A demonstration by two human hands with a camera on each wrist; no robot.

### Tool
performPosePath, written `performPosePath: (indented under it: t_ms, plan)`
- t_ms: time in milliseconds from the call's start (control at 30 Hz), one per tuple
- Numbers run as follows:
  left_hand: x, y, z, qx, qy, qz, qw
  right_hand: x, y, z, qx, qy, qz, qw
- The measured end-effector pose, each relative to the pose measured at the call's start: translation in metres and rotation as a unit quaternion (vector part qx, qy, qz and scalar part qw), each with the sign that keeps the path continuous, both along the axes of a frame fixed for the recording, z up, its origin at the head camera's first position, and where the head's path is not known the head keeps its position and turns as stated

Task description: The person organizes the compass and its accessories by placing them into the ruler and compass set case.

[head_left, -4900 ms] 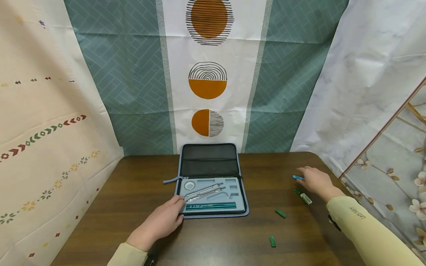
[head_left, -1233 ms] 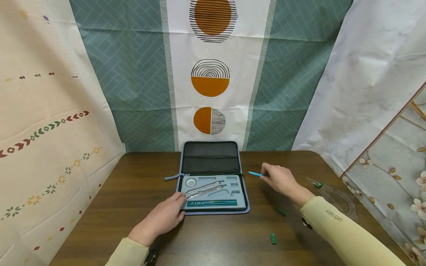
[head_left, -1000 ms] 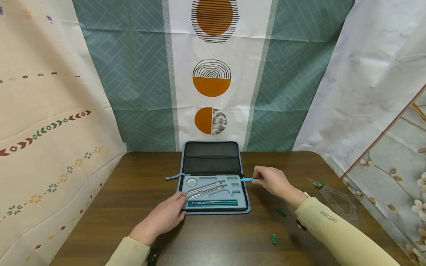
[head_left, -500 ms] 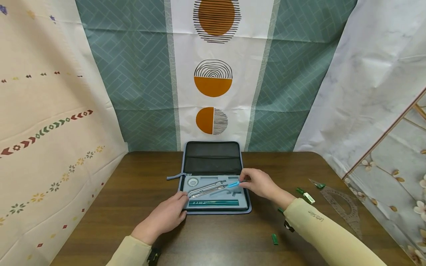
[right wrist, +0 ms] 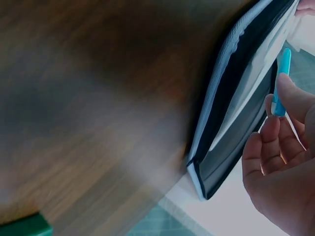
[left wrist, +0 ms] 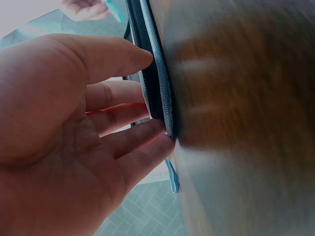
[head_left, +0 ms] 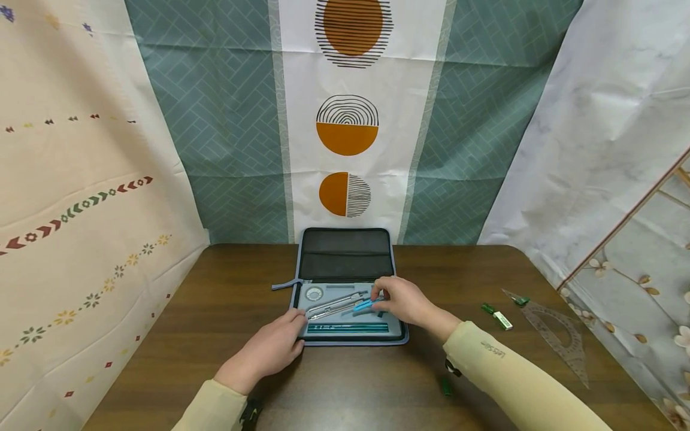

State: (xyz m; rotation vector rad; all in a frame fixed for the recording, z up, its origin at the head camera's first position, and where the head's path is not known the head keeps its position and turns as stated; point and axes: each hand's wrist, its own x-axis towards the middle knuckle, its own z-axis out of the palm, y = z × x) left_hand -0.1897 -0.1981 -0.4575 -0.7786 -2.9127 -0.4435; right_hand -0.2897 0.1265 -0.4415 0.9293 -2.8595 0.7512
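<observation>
My right hand (head_left: 401, 299) pinches a short light-blue pencil-like stick (head_left: 365, 304) between thumb and fingers, low over the tray of an open zip case (head_left: 345, 343). In the right wrist view the stick (right wrist: 284, 81) points up past the thumb. My left hand (head_left: 269, 347) rests on the case's front left corner. In the left wrist view its thumb and fingertips touch the zipped edge (left wrist: 160, 83), the fingers extended. A pair of compasses (head_left: 336, 299) and a silver divider-like tool lie slanted in the tray. Dark green pencils (head_left: 347, 328) fill the front slot, with a white ring-shaped piece (head_left: 314, 293) at back left.
On the right lie a small green piece (head_left: 487, 308), a green-and-white eraser (head_left: 504, 321), another small green item (head_left: 520, 300) and a clear protractor (head_left: 574, 344). A green block (head_left: 446, 386) sits nearer the front. Fabric (head_left: 237, 149) hangs behind the wooden table (head_left: 232, 287).
My right hand has taken the blue stick from the right of the table and carried it left over the tray, lowering it. My left hand stays at the case's corner.
</observation>
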Motion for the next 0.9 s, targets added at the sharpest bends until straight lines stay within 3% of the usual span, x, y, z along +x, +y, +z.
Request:
performPosePath:
  t_ms: [600,900]
  plan:
    - [0.000,-0.001,-0.002,0.004,0.006,-0.004,1.0000,0.005,-0.018,-0.007,0.011,-0.008,0.032,0.9994]
    - [-0.001,-0.001,-0.002,-0.002,-0.005,0.005,1.0000,0.008,-0.018,-0.008,0.037,0.014,0.051,0.9979]
